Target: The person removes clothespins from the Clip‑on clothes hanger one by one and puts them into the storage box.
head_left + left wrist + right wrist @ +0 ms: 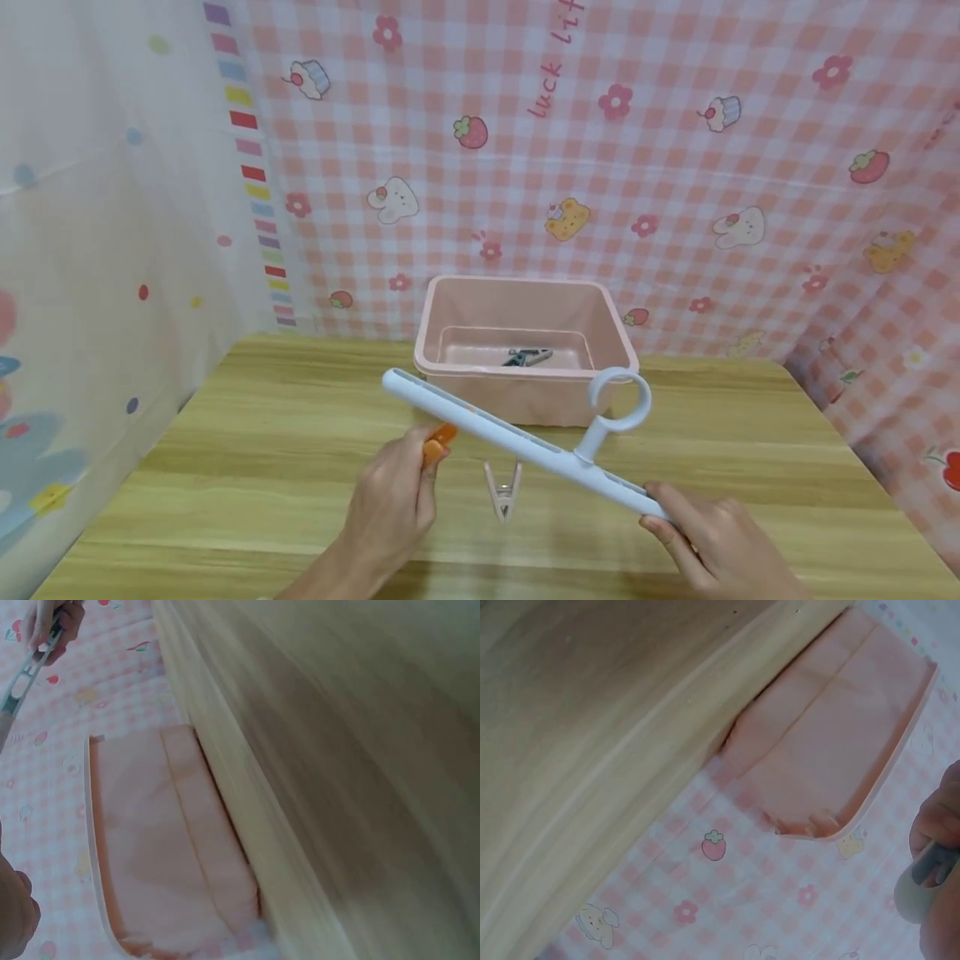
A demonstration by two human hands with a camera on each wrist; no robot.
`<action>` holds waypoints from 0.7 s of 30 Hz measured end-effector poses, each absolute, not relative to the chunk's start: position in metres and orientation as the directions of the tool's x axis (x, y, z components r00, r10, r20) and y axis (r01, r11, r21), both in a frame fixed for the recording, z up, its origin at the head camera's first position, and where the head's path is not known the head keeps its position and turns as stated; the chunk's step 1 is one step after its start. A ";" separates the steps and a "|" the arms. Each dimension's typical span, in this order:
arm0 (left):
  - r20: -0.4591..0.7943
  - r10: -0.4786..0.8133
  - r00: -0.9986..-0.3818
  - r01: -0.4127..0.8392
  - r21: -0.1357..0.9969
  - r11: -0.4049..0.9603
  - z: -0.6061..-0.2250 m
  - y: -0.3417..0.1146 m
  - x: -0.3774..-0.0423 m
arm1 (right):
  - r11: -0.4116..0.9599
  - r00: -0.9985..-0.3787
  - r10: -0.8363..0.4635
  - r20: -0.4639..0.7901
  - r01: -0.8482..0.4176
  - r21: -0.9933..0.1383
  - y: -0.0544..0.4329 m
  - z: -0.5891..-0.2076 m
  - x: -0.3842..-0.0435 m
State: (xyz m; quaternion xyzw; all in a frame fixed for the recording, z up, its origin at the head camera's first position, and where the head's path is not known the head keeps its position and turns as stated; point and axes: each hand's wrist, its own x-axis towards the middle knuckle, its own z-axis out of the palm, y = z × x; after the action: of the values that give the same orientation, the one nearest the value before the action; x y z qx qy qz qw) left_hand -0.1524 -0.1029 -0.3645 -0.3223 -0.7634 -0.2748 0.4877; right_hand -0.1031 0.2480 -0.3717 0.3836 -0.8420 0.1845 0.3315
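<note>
A light blue hanger point(517, 442) with a round hook is held up at a slant, higher at its left end. My right hand point(720, 533) grips its lower right end; the right wrist view shows the hanger's rounded end point(913, 896) by my fingers. Between thumb and fingers, my left hand point(393, 492) pinches an orange clothespin point(435, 450) close under the hanger's left part. Whether the clothespin's tip clamps the bar, I cannot tell. In the left wrist view the left hand point(16, 911) shows only partly, and its clothespin is out of sight.
Behind the hanger stands a pink bin point(510, 396) on the wooden table point(262, 467), with dark green and grey clothespins point(528, 357) inside. A pale pink clothespin point(503, 496) is on the table between my hands. Patterned cloth point(675, 175) hangs behind the table and at its sides.
</note>
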 end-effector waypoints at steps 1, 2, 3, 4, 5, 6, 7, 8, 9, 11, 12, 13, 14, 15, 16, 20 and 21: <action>0.932 0.227 -0.282 0.753 0.068 0.655 -0.364 -0.103 -0.153 | 0.640 -0.485 -0.527 0.698 -0.766 -0.049 0.248 -0.371 -0.103; 0.939 0.233 -0.253 0.743 0.035 0.669 -0.363 -0.104 -0.154 | 0.643 -0.483 -0.531 0.696 -0.765 -0.039 0.247 -0.371 -0.104; 0.945 0.241 -0.223 0.731 -0.002 0.683 -0.362 -0.106 -0.155 | 0.644 -0.479 -0.535 0.696 -0.764 -0.031 0.247 -0.370 -0.104; 0.947 0.251 -0.200 0.721 -0.031 0.692 -0.361 -0.107 -0.157 | 0.646 -0.477 -0.539 0.694 -0.763 -0.023 0.247 -0.370 -0.105; 0.949 0.262 -0.177 0.713 -0.060 0.698 -0.359 -0.108 -0.158 | 0.649 -0.480 -0.541 0.691 -0.760 -0.020 0.247 -0.369 -0.105; 0.949 0.276 -0.153 0.705 -0.090 0.703 -0.357 -0.109 -0.159 | 0.654 -0.487 -0.542 0.685 -0.756 -0.020 0.247 -0.369 -0.105; 0.948 0.289 -0.132 0.696 -0.119 0.708 -0.356 -0.110 -0.160 | 0.659 -0.494 -0.542 0.680 -0.752 -0.020 0.248 -0.369 -0.104; 0.946 0.304 -0.113 0.685 -0.148 0.714 -0.354 -0.111 -0.161 | 0.664 -0.503 -0.542 0.673 -0.747 -0.023 0.248 -0.368 -0.104; 0.943 0.319 -0.097 0.673 -0.175 0.719 -0.352 -0.112 -0.162 | 0.670 -0.512 -0.542 0.666 -0.742 -0.027 0.248 -0.368 -0.103; 0.935 0.349 -0.064 0.640 -0.230 0.733 -0.347 -0.114 -0.163 | 0.679 -0.531 -0.539 0.653 -0.734 -0.036 0.249 -0.368 -0.102; 0.931 0.362 -0.050 0.622 -0.254 0.741 -0.345 -0.114 -0.164 | 0.682 -0.534 -0.539 0.652 -0.730 -0.034 0.250 -0.368 -0.102; 0.927 0.373 -0.040 0.603 -0.275 0.749 -0.344 -0.115 -0.164 | 0.683 -0.536 -0.539 0.650 -0.729 -0.035 0.250 -0.368 -0.101; 0.923 0.384 -0.032 0.586 -0.294 0.755 -0.342 -0.116 -0.164 | 0.686 -0.539 -0.539 0.647 -0.727 -0.034 0.250 -0.367 -0.101; 0.919 0.393 -0.026 0.571 -0.309 0.760 -0.341 -0.117 -0.164 | 0.687 -0.540 -0.539 0.646 -0.726 -0.034 0.250 -0.368 -0.101; 0.916 0.401 -0.022 0.561 -0.321 0.763 -0.340 -0.117 -0.164 | 0.688 -0.541 -0.539 0.645 -0.725 -0.033 0.250 -0.368 -0.101; 0.922 0.384 -0.050 0.548 -0.296 0.782 -0.340 -0.120 -0.166 | 0.696 -0.544 -0.533 0.648 -0.718 -0.031 0.250 -0.369 -0.101; 0.926 0.373 -0.063 0.554 -0.279 0.785 -0.340 -0.120 -0.166 | 0.696 -0.538 -0.527 0.657 -0.717 -0.029 0.250 -0.370 -0.101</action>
State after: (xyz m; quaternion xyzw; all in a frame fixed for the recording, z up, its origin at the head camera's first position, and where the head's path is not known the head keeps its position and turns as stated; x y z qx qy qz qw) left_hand -0.1664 -0.1197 -0.3400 -0.3196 -0.7251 -0.0746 0.6054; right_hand -0.1007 0.2498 -0.3696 0.3600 -0.8643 0.1491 0.3181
